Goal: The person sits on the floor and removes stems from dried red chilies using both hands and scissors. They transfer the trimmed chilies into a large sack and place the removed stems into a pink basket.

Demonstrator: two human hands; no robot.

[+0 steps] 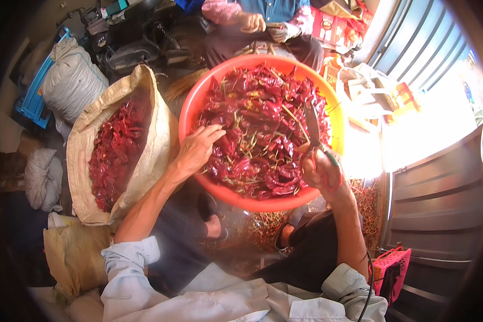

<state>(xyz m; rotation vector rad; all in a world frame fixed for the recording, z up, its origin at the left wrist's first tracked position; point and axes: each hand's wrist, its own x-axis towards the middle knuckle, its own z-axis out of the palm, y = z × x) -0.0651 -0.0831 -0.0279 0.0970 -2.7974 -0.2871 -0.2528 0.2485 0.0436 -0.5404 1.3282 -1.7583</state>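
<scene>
A large orange-red plastic basin [219, 193] stands before me, heaped with dried red chili peppers [261, 120] and their pale stems. My left hand [201, 147] reaches over the basin's left rim, palm down and fingers loosely bent above the peppers. Nothing shows in it, though its underside is hidden. In my right hand [324, 171], at the basin's right side, is a pair of scissors [313, 124] with red and green on the handles. Their dark blades point away from me over the peppers and look close together.
Left of the basin gapes a woven sack [80, 177] of red chili pieces [118, 149]. Beyond the basin sits another person [261, 24], hands near their lap. A stuffed white sack [72, 80] stands at left. Stems litter the floor [269, 223]; a pink plastic basket [392, 273] is at right.
</scene>
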